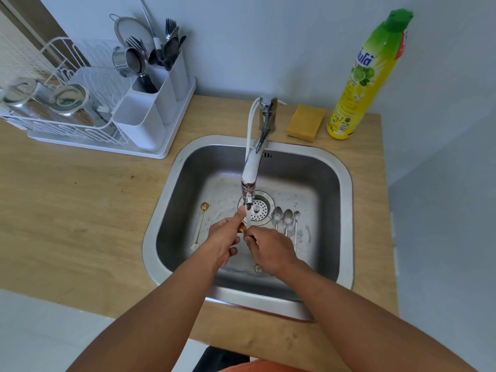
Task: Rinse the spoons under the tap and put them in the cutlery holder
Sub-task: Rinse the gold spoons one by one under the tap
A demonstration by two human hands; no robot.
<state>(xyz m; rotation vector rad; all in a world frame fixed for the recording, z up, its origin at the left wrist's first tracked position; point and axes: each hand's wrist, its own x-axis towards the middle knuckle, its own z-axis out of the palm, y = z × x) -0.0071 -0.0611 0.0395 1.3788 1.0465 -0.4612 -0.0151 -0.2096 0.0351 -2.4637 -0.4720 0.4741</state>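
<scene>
1. Two hands are over the sink [346,183], right under the tap [251,181], with water running down between them.
2. The left hand [224,237] has its fingers curled round a gold spoon [242,228]; the bowl pokes out past the fingertips into the stream, thumb pointing up toward the spout.
3. The right hand [271,247] pinches at the same spoon from the other side, fingers bent and close together. A little white flower end [257,268] shows below that hand.
4. Another gold spoon [201,224] lies on the sink floor to the left, well apart from the hands.
5. Three silver spoons [287,221] lie side by side right of the drain, just beside the right hand.
6. The white cutlery holder [150,103] sits on the rack tray at the back left, already holding forks and spoons.
</scene>
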